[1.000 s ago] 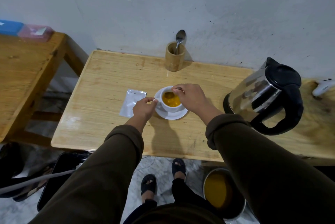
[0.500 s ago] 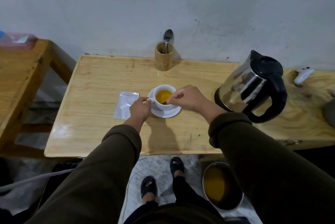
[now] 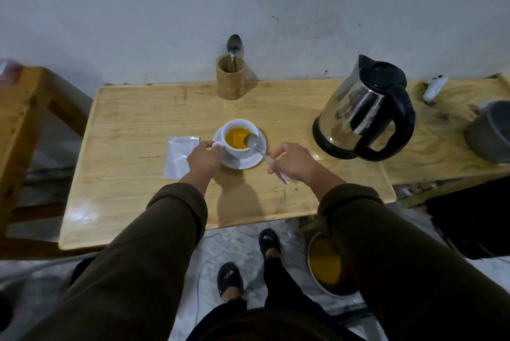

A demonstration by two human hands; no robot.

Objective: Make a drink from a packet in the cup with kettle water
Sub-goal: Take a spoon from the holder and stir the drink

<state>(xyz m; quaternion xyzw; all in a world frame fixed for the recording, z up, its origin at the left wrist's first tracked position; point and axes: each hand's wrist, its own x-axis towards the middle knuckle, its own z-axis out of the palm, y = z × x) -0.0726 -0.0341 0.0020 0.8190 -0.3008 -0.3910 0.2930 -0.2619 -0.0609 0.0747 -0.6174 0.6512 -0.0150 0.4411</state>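
A white cup point(image 3: 234, 148) of orange drink stands on a white saucer point(image 3: 256, 158) in the middle of the wooden table point(image 3: 132, 175). My left hand point(image 3: 202, 158) grips the cup's handle. My right hand point(image 3: 294, 162) holds a metal spoon point(image 3: 262, 154) by its handle, with the bowl resting at the cup's right rim, over the drink. An opened silver packet point(image 3: 178, 157) lies flat just left of my left hand. The steel kettle point(image 3: 364, 108) with a black lid and handle stands to the right of the cup.
A bamboo holder point(image 3: 231, 81) with a second spoon point(image 3: 234, 46) stands against the wall behind the cup. A grey container point(image 3: 489, 130) and a small white object point(image 3: 434, 88) sit at the far right. A metal pot point(image 3: 325, 266) of orange liquid is on the floor.
My right hand has pulled back toward me from over the cup, drawing the spoon up so its bowl shows at the rim. My left hand stays on the handle.
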